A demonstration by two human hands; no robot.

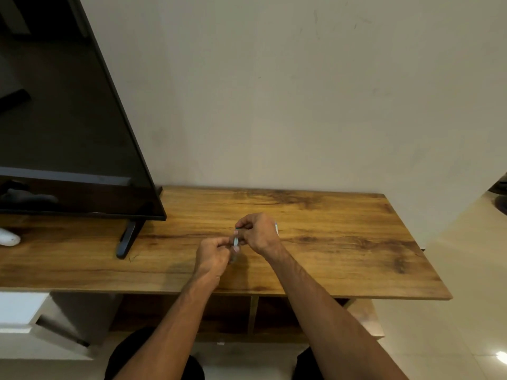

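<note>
Over the middle of the wooden bench (343, 215), the left hand (212, 256) pinches the lower end and the right hand (259, 231) grips the upper end of a small slender object (236, 239) with a green tip, held between them, well right of the television (68, 133).

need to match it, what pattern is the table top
The table top is brown wood grain with darker streaks; head view.

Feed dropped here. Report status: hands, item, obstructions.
Hands: left hand and right hand both pinch a small slender item over the wooden tabletop. Too small to identify. TV foot stands off left, well apart.
</note>
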